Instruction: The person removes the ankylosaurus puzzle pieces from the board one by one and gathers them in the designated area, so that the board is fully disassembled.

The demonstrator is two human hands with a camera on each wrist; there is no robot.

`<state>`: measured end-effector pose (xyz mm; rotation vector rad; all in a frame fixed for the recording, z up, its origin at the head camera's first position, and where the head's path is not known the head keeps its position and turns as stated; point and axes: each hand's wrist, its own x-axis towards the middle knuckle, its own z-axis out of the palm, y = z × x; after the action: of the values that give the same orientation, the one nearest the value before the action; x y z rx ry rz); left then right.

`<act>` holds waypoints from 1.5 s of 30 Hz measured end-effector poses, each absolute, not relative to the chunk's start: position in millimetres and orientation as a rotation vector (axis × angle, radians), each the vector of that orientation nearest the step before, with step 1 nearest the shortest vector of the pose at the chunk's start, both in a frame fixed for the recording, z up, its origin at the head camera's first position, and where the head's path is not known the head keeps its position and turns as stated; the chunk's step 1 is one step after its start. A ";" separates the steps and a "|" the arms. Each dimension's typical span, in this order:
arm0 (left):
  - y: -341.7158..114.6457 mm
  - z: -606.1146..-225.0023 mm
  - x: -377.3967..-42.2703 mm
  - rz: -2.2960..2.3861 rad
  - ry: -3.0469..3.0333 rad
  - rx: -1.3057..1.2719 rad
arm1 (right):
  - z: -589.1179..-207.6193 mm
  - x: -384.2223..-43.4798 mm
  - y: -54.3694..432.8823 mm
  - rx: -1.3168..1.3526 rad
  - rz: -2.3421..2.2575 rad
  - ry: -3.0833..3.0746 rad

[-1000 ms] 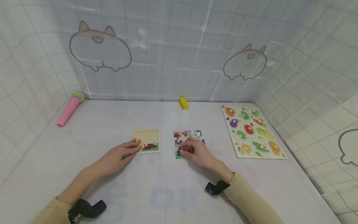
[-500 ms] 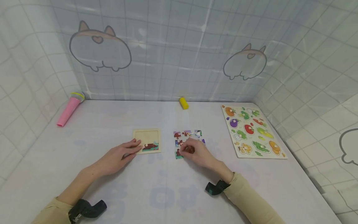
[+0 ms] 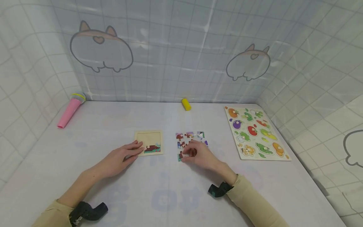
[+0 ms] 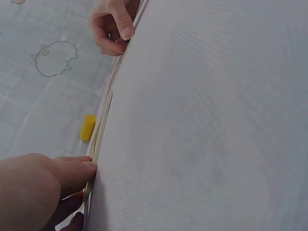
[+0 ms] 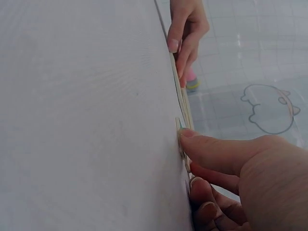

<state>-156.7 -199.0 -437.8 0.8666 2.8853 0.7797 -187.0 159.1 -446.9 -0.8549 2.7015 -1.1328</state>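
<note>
In the head view, my left hand [image 3: 120,159] rests its extended fingers on the left edge of a small square wooden puzzle tray [image 3: 148,131]. A joined brown-and-teal piece of picture [image 3: 152,148] sits in the tray's lower right corner. My right hand [image 3: 202,155] is over a group of loose jigsaw pieces to the right of the tray. Its thumb and index finger pinch a teal-and-brown puzzle piece [image 3: 180,156] at the group's lower left, low at the table. In the right wrist view, the thumb touches the edge of that puzzle piece [image 5: 177,123]. The hand hides several pieces.
A vegetable peg puzzle board [image 3: 256,134] lies at the right. Near the back wall is a yellow block [image 3: 186,104]. A pink toy microphone [image 3: 70,112] lies at the back left. Several loose jigsaw pieces [image 3: 200,135] show beyond the right hand.
My right thumb and fingers have shifted slightly around the lower left jigsaw piece, with the thumb a little lower. My left hand and the tray have stayed in place.
</note>
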 end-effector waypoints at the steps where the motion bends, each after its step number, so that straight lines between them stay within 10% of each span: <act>1: -199.0 -437.7 -156.7 0.781 2.886 0.865 | -447.1 -187.3 159.1 -0.855 -1.132 2.704; 45: -200.5 -435.8 -155.0 0.783 2.883 0.840 | -440.9 -186.4 155.2 -0.791 -1.197 2.723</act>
<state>-155.0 -200.5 -435.8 0.8404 2.8827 0.7830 -186.4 155.2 -440.9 -0.7907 2.7233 -1.1972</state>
